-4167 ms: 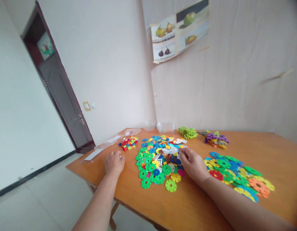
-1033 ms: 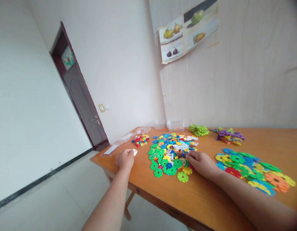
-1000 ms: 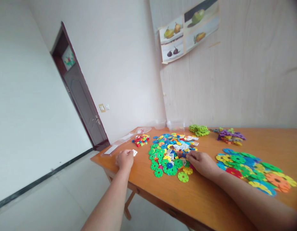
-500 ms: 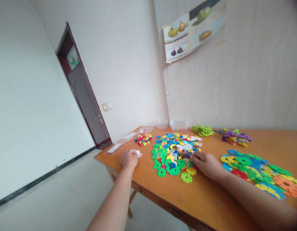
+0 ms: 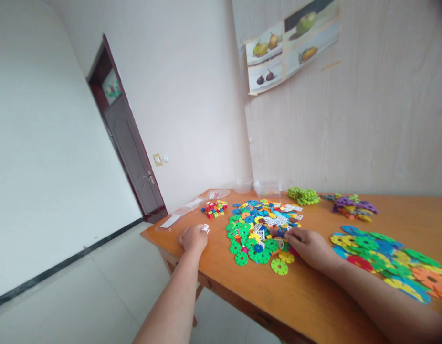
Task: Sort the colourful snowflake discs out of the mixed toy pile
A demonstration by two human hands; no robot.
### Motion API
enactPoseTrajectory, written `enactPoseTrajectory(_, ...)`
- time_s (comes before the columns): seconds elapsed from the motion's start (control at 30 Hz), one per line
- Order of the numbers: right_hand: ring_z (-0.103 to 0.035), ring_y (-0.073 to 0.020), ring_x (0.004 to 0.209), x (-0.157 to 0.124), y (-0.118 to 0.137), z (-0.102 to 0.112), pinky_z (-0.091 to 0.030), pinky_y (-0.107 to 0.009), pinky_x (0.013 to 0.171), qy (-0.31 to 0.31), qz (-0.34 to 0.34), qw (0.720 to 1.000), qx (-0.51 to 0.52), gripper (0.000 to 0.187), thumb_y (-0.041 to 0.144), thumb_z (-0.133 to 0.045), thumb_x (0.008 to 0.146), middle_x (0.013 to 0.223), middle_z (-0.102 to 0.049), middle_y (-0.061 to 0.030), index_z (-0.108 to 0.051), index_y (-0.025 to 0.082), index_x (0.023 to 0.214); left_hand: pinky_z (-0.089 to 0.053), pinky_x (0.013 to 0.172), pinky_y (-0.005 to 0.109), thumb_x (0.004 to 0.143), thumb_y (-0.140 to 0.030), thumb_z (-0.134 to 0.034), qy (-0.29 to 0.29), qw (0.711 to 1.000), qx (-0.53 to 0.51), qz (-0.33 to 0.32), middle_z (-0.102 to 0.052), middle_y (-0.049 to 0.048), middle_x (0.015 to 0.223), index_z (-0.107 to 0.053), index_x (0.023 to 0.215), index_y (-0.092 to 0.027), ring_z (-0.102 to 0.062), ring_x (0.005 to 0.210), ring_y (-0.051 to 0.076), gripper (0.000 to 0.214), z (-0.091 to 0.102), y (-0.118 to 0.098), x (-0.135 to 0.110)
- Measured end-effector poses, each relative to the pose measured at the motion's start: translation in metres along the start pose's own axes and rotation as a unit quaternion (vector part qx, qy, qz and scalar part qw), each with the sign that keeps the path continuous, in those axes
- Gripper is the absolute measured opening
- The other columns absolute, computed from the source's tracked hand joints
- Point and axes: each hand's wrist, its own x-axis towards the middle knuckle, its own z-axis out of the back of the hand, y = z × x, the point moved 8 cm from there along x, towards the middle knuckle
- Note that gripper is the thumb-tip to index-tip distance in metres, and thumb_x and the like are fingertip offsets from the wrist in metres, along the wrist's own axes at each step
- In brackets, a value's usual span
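Note:
My left hand (image 5: 194,238) is closed low over the table's left part, with a small white lattice toy piece (image 5: 205,228) sticking out at its fingertips. My right hand (image 5: 307,244) rests at the right edge of a mixed heap of toy pieces (image 5: 257,231), thumb and fingers pinched together. Whatever those fingers hold is too small or hidden to make out. Green, blue and yellow notched discs make up much of the heap, with white lattice pieces (image 5: 276,220) and small brown pieces lying among them.
Small red and green blocks (image 5: 215,209) lie beyond my left hand. Larger notched discs (image 5: 382,255) spread under my right forearm's far side. Light green pieces (image 5: 303,196), purple pieces (image 5: 355,206) and a clear plastic box (image 5: 267,188) stand at the back of the wooden table (image 5: 235,286).
The white lattice piece at my left fingertips has turned slightly and shows less. My right hand stays pinched at the heap's edge. The whole view has shifted a little.

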Motion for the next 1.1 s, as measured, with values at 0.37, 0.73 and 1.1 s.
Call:
enactPoseTrajectory(0.37, -0.059, -0.0188, 0.067, -0.001, 0.001, 0.001, -0.037, -0.028, 0.063, 0.002, -0.002, 1.000, 0.014, 0.032, 0.047, -0.043, 0.091, 0.067, -0.063, -0.0011, -0.057, 0.024, 0.073, -0.038, 0.102, 0.048, 0.087, -0.030, -0.050, -0.007, 0.999, 0.013, -0.033, -0.069, 0.0018, 0.130, -0.075, 0.112, -0.037, -0.054, 0.125, 0.031, 0.035, 0.008, -0.009, -0.007)
enactPoseTrajectory(0.73, -0.061, -0.0198, 0.070, -0.002, 0.002, 0.002, -0.038, -0.028, 0.064, 0.007, -0.001, 1.000, 0.016, 0.034, 0.047, -0.042, 0.093, 0.071, -0.065, -0.0021, -0.061, 0.023, 0.079, -0.037, 0.102, 0.054, 0.090, -0.030, -0.049, 0.005, 1.000, 0.007, -0.005, -0.067, 0.0062, 0.132, -0.074, 0.114, -0.034, -0.053, 0.127, 0.035, 0.035, 0.002, -0.004, -0.004)
enactPoseTrajectory(1.1, -0.059, -0.0186, 0.068, -0.003, 0.004, 0.003, -0.037, -0.028, 0.063, 0.006, -0.005, 1.000, 0.010, 0.034, 0.047, -0.040, 0.094, 0.070, -0.063, -0.0010, -0.058, 0.023, 0.076, -0.042, 0.098, 0.046, 0.090, -0.032, -0.051, -0.013, 0.999, 0.031, -0.015, -0.069, 0.0098, 0.127, -0.071, 0.116, -0.029, -0.059, 0.120, 0.032, 0.033, 0.006, -0.007, -0.004)
